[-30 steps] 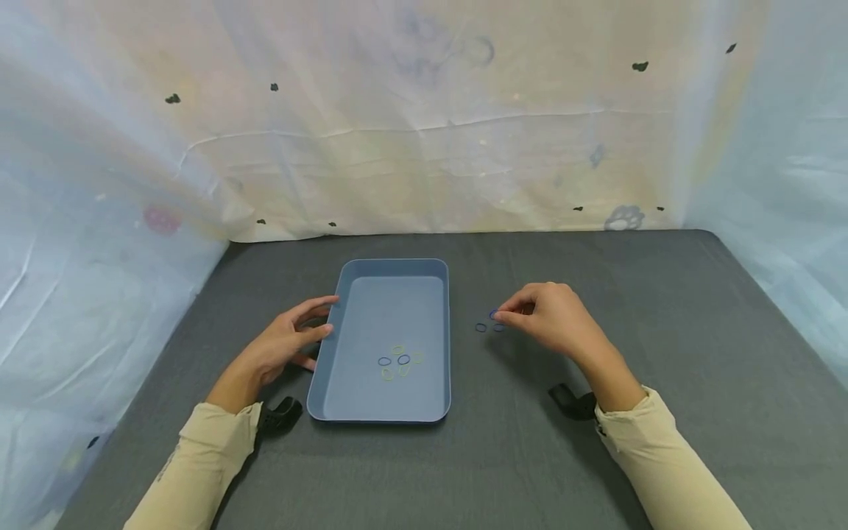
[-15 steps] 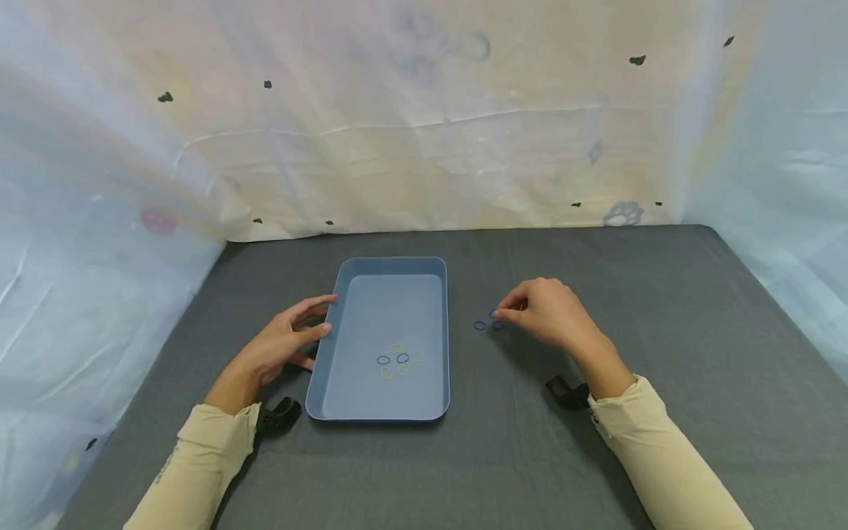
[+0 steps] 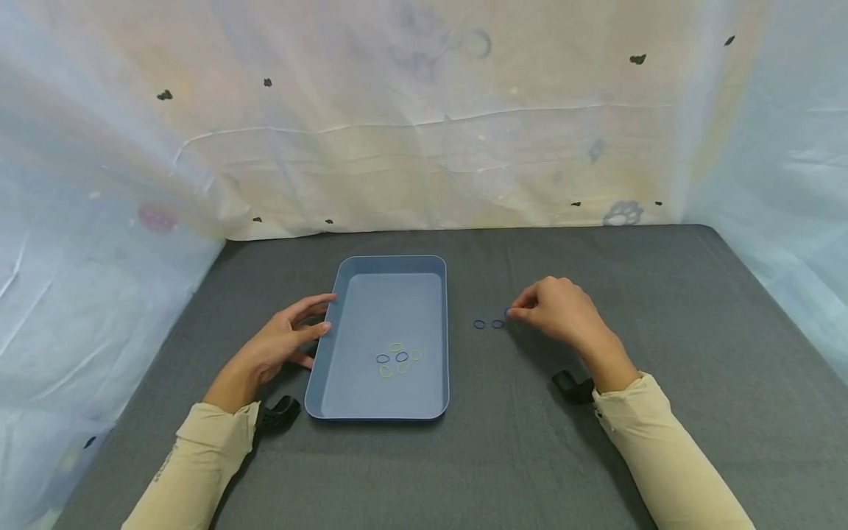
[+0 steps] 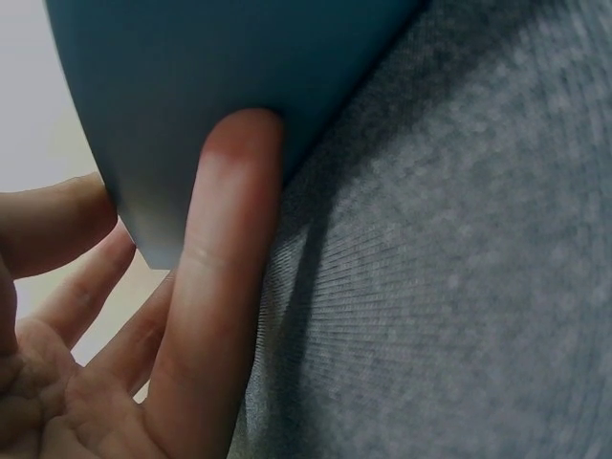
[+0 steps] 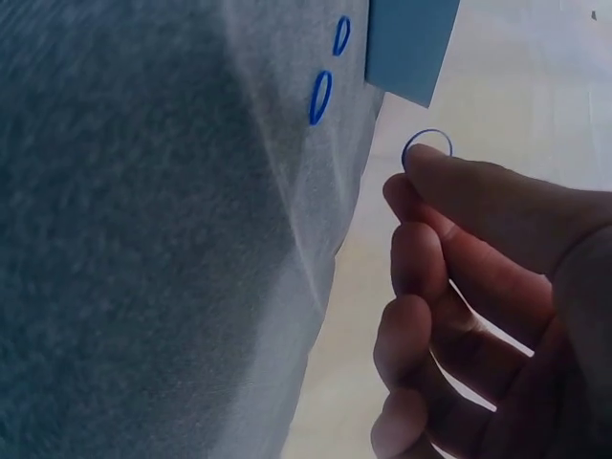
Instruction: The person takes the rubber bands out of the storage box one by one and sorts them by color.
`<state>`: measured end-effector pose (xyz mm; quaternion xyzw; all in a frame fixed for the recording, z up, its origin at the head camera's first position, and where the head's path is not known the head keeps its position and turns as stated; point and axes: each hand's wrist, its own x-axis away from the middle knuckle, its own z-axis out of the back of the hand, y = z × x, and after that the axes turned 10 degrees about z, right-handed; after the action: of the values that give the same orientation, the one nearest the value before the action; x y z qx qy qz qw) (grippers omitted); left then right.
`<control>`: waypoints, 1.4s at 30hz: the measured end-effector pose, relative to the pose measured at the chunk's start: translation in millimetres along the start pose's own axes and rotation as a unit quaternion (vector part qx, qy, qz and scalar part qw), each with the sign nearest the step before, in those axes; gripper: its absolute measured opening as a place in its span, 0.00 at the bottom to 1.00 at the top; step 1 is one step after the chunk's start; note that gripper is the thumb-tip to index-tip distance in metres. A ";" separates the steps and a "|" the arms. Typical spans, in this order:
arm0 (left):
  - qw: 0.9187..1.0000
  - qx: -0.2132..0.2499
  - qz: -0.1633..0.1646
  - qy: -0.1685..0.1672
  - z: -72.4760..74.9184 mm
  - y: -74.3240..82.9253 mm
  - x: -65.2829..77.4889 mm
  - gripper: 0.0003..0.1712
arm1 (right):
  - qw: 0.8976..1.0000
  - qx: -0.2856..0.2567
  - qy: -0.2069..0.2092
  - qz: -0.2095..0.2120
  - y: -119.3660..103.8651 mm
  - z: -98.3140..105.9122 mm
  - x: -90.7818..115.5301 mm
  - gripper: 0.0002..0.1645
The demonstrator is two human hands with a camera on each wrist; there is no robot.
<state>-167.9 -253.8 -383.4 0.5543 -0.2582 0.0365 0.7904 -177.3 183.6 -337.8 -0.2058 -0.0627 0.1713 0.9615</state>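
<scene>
A blue tray (image 3: 380, 405) lies on the cloth; inside it are several thin yellow rubber bands (image 3: 386, 372) and two blue rubber bands (image 3: 402, 357). My left hand (image 3: 281, 346) rests on the tray's left side, its fingers fairly straight against the outer wall, as the left wrist view also shows. To the tray's right, my right hand (image 3: 559, 309) pinches one blue rubber band (image 5: 435, 132) between thumb and index finger, raised above the cloth. Just left of these fingertips, two more blue rubber bands (image 3: 479, 324) lie flat on the cloth, a small gap apart.
Dark grey cloth (image 3: 530, 456) covers the table. A pale patterned curtain (image 3: 424, 169) hangs behind its far edge, with bluish sheets at both sides. Each wrist bears a black strap (image 3: 573, 386).
My right hand has shifted slightly right with the pinched blue band, away from the two bands on the cloth. The left hand and tray stay in place.
</scene>
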 end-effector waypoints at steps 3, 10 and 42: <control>1.000 0.000 -0.001 -0.001 0.1 0.0 0.0 0.37 | 1.000 0.003 -0.004 -0.004 1.7 -0.6 -0.1 0.11; 1.000 -0.003 -0.003 0.001 0.7 -0.7 -1.6 0.37 | 0.999 0.019 -0.026 -0.025 6.1 -1.9 0.6 0.11; 1.000 0.000 -0.005 -0.001 2.0 -1.5 -3.0 0.37 | 0.999 0.031 -0.032 -0.002 11.8 -9.8 -3.8 0.11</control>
<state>-170.7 -255.5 -385.5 0.5554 -0.2563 0.0313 0.7905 -182.6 188.6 -351.7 -0.1705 -0.0882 0.1776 0.9652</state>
